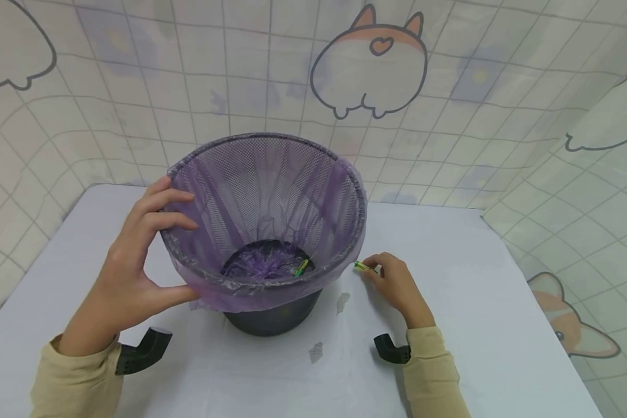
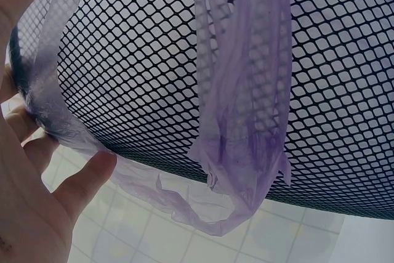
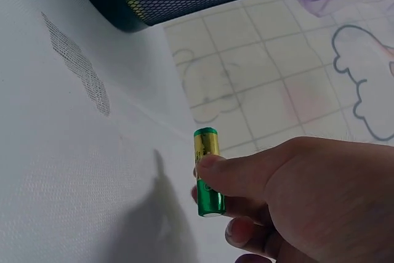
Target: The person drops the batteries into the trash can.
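**Two hands, one battery, one lined basket**

One green-and-gold battery (image 3: 207, 171) sits pinched between the thumb and fingers of the right hand (image 1: 394, 284), held low over the table just beside the mesh wastebasket (image 1: 265, 229). A second battery (image 1: 301, 267) lies at the bottom of the basket, on the purple bag liner (image 2: 243, 133) whose edge folds over the rim. The left hand (image 1: 130, 273) grips the basket's rim on its near left side, thumb and fingers curled round liner and mesh. The basket stands upright on a white cloth-covered table (image 1: 501, 302). Behind and to the right hangs a pale grid-patterned curtain (image 1: 230, 87) printed with cartoon corgis.
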Tool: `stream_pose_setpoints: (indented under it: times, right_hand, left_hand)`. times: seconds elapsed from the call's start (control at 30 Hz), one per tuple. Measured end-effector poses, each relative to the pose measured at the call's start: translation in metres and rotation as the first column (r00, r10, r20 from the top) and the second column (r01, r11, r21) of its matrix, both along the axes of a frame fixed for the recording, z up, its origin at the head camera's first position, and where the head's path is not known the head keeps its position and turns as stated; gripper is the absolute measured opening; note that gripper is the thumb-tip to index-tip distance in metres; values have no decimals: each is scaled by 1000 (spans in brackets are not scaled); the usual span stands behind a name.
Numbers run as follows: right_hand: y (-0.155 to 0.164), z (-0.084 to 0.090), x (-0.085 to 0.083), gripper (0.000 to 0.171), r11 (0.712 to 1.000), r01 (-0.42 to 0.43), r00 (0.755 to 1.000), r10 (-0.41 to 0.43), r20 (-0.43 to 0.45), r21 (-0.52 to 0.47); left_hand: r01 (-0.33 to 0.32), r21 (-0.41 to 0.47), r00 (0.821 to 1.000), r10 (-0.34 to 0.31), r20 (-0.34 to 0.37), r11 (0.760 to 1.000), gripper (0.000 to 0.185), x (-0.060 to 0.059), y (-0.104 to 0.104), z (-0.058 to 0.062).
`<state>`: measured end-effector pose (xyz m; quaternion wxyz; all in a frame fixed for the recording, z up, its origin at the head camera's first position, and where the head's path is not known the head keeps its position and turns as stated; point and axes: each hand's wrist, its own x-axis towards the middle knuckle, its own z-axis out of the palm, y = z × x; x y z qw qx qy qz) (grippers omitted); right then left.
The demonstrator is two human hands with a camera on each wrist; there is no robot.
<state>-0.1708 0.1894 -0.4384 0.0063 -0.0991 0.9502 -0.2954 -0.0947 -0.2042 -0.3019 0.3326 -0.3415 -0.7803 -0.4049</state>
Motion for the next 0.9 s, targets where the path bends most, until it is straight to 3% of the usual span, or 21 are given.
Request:
stream_pose_setpoints:
  times: [0.9]
  right_hand:
    - [0,15,5,21,1000,10,999,-11,-41,-15]
  left_hand:
    - [-5,-6,1000,5,11,1000,79,-1,-1,-3]
